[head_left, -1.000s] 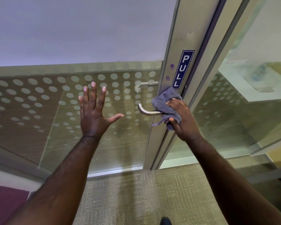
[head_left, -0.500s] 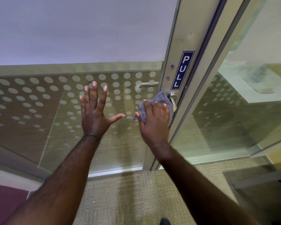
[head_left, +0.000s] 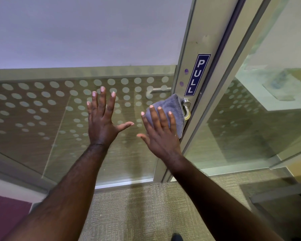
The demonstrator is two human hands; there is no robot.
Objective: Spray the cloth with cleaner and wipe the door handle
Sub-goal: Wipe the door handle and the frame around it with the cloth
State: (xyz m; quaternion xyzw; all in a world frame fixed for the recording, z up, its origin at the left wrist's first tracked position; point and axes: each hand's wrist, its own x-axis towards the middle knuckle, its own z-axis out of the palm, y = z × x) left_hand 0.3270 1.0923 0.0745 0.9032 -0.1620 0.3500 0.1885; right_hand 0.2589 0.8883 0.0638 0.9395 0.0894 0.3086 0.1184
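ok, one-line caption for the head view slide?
Right hand presses grey cloth over door handle; left hand spread open before the dotted glass.

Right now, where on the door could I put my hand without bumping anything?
The dotted glass left of the left hand is bare, and so is the frame above the PULL sign. It is crowded at the handle, where the right hand presses the cloth.

1. The cloth [head_left: 170,110] lies over the door handle [head_left: 187,110], under the right hand [head_left: 161,134].
2. The left hand [head_left: 102,122] is left of it, before the glass panel [head_left: 42,110].
3. The PULL sign [head_left: 197,74] sits above the handle.
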